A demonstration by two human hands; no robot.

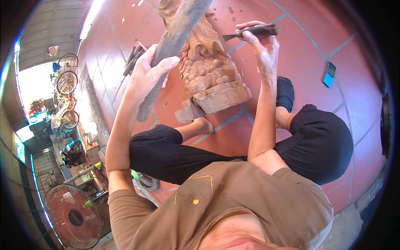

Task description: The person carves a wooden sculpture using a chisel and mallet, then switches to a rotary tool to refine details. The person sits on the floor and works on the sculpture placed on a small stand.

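A reddish-brown wood carving [206,68] with a deeply cut surface lies on the floor before me, its sawn base toward me. A small wood block [189,112] sits against that base. My left hand [148,71] is wrapped round a long, worn wooden bar [183,31], which slants across the carving's left side and hides part of it. To the right of the carving, my right hand [263,46] grips a chisel [264,30] by its dark handle. The blade points left toward the carving, apart from it. Beyond my left hand lie several hand tools [131,60], partly hidden.
Red floor tiles [304,54] with wood chips surround the carving. A blue mobile phone [329,75] lies at the right. My bent legs flank the near side. A standing fan [74,216] and several bicycles [66,83] are at the left.
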